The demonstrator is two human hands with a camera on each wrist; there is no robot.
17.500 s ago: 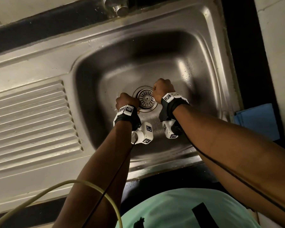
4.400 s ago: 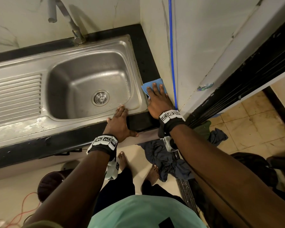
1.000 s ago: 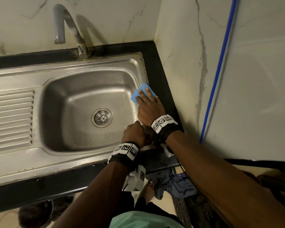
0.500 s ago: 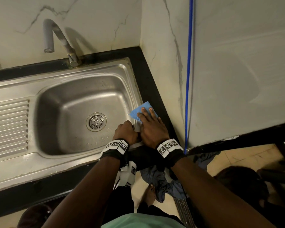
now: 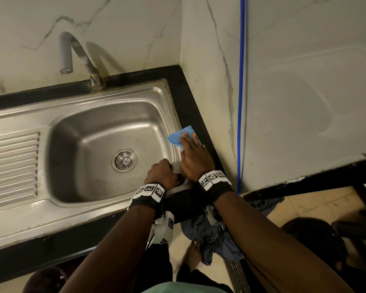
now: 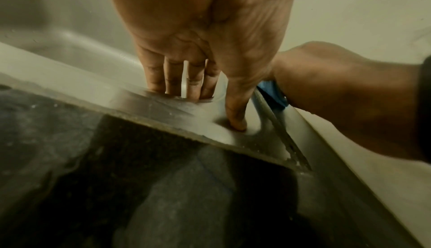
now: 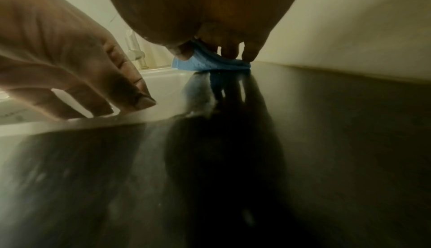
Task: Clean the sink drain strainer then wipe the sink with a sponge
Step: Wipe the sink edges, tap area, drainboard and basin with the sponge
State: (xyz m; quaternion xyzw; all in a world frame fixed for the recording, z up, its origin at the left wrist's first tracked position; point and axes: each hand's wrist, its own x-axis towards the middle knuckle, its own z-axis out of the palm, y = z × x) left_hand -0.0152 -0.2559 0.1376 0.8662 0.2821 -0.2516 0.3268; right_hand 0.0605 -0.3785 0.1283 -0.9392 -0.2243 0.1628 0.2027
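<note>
At front rim: left hand [image 5: 161, 174], fingers together, thumb apart, tips pressing steel sink [image 5: 19, 218].
Right rim: right hand [image 5: 193, 159], fingers flat, slightly spread, pressing thin blue sponge [image 5: 178, 135] down.
Basin floor: round perforated metal strainer [image 5: 124, 160], seated.
Behind: curved tap [image 5: 76, 58].

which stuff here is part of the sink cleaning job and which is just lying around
Part of the job:
- blue sponge under the right hand
- sink
- drain strainer
- left hand, fingers over the sink's near rim

Just lying about:
- tap
- dark cloth on the floor
</note>
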